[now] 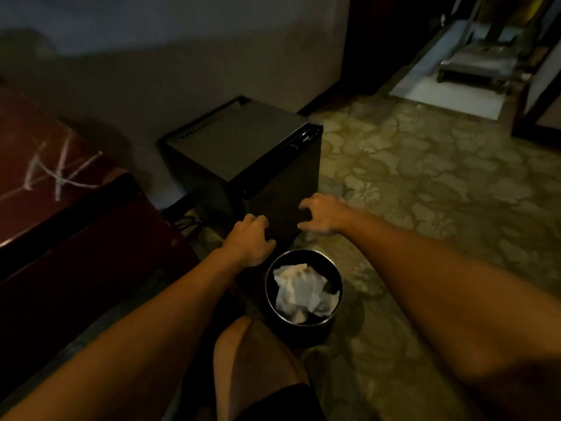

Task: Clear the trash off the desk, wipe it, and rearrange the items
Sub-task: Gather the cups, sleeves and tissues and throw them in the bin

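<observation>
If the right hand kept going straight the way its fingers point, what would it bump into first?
Most likely the dark boxy cabinet against the wall. The right hand reaches forward with fingers spread and curled towards its front face, holding nothing. Depth is hard to judge; it may already be touching.

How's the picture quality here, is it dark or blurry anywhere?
Head view: dim and warm-toned overall; the white paper in the bin is the brightest spot; the desk at the left edge is smeared; wide-angle stretch enlarges the forearms; the doorway top right is brighter but soft.

head view, downward, floor (425, 183) close below
</observation>
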A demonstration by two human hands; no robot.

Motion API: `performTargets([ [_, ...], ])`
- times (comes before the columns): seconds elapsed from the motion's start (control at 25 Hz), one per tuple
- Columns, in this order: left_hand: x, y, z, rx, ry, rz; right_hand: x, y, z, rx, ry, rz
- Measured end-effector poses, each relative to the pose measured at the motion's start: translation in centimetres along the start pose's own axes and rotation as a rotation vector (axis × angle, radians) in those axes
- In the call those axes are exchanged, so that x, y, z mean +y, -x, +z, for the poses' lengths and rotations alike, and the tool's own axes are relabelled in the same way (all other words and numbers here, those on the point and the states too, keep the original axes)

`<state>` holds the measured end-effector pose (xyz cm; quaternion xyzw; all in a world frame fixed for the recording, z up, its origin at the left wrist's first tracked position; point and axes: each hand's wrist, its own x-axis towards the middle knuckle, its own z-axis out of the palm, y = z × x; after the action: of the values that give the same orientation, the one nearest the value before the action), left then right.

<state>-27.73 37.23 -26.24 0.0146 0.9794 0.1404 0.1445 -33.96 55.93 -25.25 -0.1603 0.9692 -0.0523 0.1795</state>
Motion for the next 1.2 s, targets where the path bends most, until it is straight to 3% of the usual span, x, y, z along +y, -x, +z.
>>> performTargets([
  [0.16, 1.9, 2.4, -5.4, 0.108, -0.274, 0.077, -2.1, 2.3, -6.0, 0.093, 0.121, -0.048],
  [0.32, 3.1, 5.0, -10.4, 0.179, -0.364, 0.084, -4.7, 4.8, -11.1, 0.163, 0.185, -0.095],
  [0.48, 2.3, 8.2, -15.2, 0.284, -0.362, 0.043, -8.2, 7.0, -15.0, 0.244, 0.212, -0.157],
  [0.68, -1.8, 11.5, -19.3, 0.304, -0.245, -0.096, -13.2, 7.7, -17.8, 0.293, 0.230, -0.265],
  [1.2, -16.4, 21.3, -23.8, 0.466, -0.158, -0.399, -30.2, 7.2, -18.2, 0.271, 0.252, -0.580],
])
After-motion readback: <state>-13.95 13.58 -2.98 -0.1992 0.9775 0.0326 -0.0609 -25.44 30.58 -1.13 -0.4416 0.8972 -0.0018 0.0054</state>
